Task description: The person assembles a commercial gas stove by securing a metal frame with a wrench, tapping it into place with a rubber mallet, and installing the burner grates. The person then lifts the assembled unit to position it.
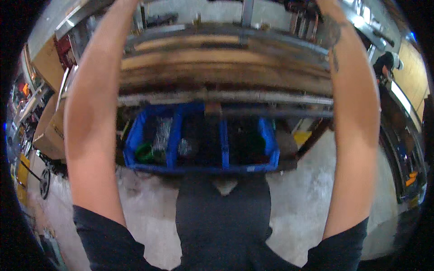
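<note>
Both my arms reach up and forward, and my hands lie beyond the upper edge of the head view. My left forearm (101, 58) runs up the left side, bare below a dark sleeve. On the right side my right forearm (348, 58) does the same, with dark tattoo marks near the wrist. Whatever my hands hold or touch is hidden. Between the arms stretches a wooden workbench (221, 56), blurred by motion, with metal rails along it. Below its front edge sit blue bins (130, 147) side by side, containing clear and green items.
A cardboard box (52, 135) stands at the left, above a black wheel (44, 184). Another person (386, 63) is at the far right. An orange object (411, 179) lies low on the right. Grey concrete floor (298, 198) shows under the bench.
</note>
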`<state>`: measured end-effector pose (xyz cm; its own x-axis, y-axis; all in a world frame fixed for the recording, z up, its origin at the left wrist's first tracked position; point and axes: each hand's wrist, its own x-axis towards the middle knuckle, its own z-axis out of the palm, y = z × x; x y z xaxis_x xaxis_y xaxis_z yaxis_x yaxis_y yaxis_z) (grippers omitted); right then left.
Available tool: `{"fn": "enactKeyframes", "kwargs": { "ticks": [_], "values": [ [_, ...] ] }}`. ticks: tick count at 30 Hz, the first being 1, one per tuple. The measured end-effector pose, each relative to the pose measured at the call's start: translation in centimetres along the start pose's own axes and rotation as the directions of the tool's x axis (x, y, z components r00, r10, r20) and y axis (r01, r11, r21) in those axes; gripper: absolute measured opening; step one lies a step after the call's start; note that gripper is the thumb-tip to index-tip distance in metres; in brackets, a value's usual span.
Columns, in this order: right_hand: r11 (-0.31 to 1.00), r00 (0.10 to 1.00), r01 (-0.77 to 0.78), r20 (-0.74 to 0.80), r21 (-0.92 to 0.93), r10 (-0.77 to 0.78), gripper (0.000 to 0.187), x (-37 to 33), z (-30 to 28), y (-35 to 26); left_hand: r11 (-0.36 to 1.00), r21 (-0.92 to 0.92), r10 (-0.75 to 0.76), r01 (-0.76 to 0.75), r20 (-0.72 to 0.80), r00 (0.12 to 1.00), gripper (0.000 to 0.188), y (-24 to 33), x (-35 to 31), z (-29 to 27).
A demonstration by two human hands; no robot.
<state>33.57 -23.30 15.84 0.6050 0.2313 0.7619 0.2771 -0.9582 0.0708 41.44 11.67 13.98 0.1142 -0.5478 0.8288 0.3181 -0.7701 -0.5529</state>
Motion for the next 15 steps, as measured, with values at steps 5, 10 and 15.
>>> {"fn": "enactKeyframes", "kwargs": {
  "ticks": [5, 10, 15],
  "values": [
    [0.988, 0.993, 0.076, -0.082, -0.133, -0.087, 0.059, 3.1, 0.8, 2.6, 0.57, -0.627, -0.348, 0.531, 0.4, 0.848, 0.056, -0.6, -0.2, -5.4],
    [0.947, 0.989, 0.141, 0.01, -0.288, -0.145, 0.055, 2.7, 0.5, 1.7, 0.632, -0.597, -0.341, 0.495, 0.36, 0.868, 0.054, -0.2, -0.7, -7.0],
    [0.98, 1.0, -0.023, 0.011, -0.195, 0.025, 0.059, 2.6, 0.6, 1.0, 0.656, -0.58, -0.264, 0.483, 0.423, 0.867, 0.047, -0.7, -0.4, -5.4]
  ]
}}
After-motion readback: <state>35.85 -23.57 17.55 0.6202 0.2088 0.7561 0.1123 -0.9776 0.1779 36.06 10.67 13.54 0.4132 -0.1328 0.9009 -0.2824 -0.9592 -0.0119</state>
